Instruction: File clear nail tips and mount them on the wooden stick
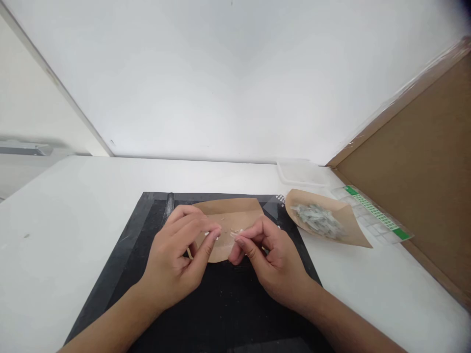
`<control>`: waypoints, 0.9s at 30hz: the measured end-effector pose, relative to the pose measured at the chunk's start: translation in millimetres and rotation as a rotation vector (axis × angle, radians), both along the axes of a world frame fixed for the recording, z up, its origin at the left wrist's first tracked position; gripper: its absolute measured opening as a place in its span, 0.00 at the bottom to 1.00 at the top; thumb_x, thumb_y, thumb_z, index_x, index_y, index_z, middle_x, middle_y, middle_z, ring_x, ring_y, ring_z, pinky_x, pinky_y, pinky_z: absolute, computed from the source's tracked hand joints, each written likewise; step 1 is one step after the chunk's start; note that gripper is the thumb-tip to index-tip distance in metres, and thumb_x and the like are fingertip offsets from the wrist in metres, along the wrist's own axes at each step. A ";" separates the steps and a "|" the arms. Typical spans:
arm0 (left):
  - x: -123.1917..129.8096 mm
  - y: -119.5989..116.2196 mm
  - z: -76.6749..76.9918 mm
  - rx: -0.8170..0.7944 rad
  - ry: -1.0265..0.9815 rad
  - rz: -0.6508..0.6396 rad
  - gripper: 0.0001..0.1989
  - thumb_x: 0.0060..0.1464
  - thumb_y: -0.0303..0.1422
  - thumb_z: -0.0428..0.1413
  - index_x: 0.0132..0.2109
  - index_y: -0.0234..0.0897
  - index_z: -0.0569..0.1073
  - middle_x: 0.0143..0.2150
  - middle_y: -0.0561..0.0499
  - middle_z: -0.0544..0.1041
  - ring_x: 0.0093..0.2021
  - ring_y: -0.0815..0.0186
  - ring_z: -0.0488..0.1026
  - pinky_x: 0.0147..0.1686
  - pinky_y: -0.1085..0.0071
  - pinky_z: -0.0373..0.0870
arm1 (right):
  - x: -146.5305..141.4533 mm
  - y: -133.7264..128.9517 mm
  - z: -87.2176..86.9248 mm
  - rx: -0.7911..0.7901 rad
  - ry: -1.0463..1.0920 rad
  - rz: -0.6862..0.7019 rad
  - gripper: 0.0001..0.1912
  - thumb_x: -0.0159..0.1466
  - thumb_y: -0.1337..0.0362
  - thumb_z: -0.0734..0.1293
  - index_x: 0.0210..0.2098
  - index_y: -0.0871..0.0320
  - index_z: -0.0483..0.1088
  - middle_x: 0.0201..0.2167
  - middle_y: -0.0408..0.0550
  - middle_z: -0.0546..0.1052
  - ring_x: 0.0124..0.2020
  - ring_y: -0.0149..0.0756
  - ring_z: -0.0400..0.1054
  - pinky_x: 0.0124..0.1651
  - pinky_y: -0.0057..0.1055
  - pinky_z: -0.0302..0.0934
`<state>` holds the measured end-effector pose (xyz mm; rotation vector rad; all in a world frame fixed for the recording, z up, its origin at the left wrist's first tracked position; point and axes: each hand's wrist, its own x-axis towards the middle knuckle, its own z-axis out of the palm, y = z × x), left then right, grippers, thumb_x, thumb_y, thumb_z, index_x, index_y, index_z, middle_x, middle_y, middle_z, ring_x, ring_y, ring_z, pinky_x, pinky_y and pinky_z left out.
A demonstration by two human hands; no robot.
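Both of my hands are over a brown paper sheet (235,208) with a folded-up back edge, which lies on a black mat (228,304). Thumb and forefinger of my left hand (180,250) press together; anything between them is too small to make out. My right hand (275,255) pinches a tiny pale, translucent piece (234,235) at its fingertips. A few small white bits (206,234) lie on the paper between the hands. The fingers partly hide the paper's left and right sides.
At the right, a second brown paper (355,230) holds a heap of thin translucent greenish-grey pieces (318,219). Beyond it are a clear plastic tray (301,172) and a clear case with a green-and-white label (379,213). A brown board (415,162) borders the white table (91,196) on the right.
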<state>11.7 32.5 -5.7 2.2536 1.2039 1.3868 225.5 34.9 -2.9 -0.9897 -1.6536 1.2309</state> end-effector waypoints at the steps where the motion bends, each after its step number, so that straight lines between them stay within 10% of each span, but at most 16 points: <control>1: -1.0 0.7 -0.4 0.032 0.013 0.024 0.08 0.63 0.22 0.60 0.46 0.39 0.77 0.36 0.50 0.81 0.39 0.62 0.73 0.48 0.59 0.73 | 0.8 0.3 -0.2 0.018 -0.016 -0.011 0.10 0.75 0.57 0.67 0.39 0.54 0.66 0.30 0.44 0.83 0.31 0.33 0.79 0.36 0.30 0.73; 27: -5.6 8.3 -3.7 0.137 0.136 0.098 0.06 0.63 0.23 0.63 0.44 0.37 0.80 0.37 0.50 0.81 0.37 0.64 0.72 0.40 0.65 0.71 | 10.2 8.5 -2.3 0.101 -0.021 -0.129 0.10 0.75 0.56 0.67 0.39 0.53 0.65 0.30 0.44 0.81 0.31 0.34 0.78 0.36 0.30 0.74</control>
